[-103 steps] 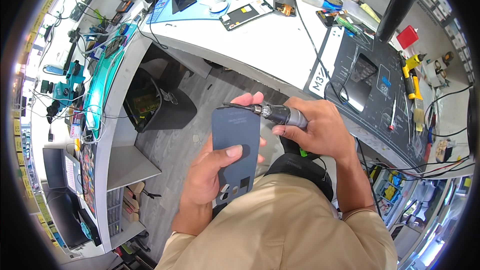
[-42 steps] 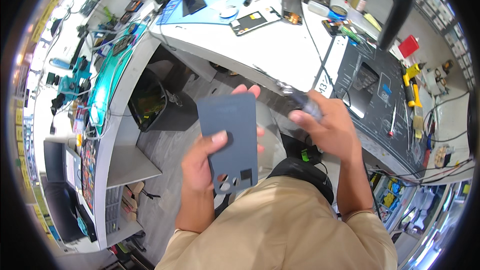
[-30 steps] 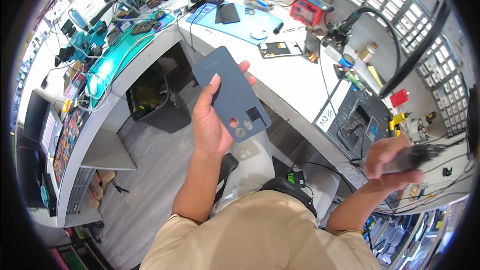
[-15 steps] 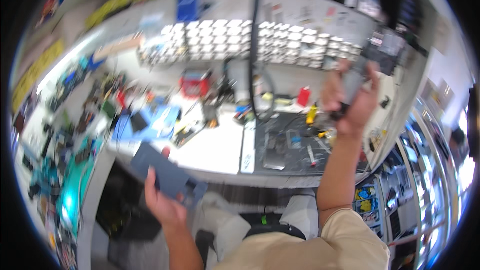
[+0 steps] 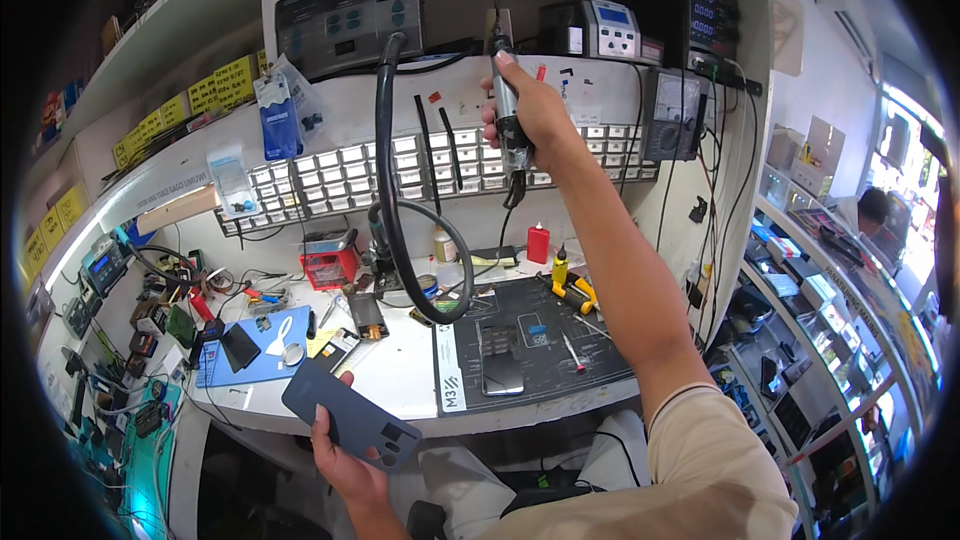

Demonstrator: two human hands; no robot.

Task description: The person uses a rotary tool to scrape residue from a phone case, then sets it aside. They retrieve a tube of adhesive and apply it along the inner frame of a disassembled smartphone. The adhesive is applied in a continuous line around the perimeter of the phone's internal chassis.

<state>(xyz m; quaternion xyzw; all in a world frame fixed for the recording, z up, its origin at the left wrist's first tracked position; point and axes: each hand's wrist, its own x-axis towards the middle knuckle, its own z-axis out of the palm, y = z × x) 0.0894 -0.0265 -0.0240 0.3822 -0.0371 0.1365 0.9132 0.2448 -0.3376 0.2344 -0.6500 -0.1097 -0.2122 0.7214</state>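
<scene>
Fingers of the left hand were curled under a dark grey phone back cover, thumb along its near edge, holding it flat and low just in front of the white bench, its camera cut-outs toward the person. Held that way it stayed off the cluttered worktop. Just beyond, a dark work mat carried a phone lying flat and some loose hand tools, with a blue mat to the left. Farther off, the right hand was raised at arm's length, closed in a full fist around a slim grey handpiece, tip upward near the shelf of bench instruments. Its cord hung below the fist, probably why it was held upright. Rows of small parts drawers lined the wall behind.
</scene>
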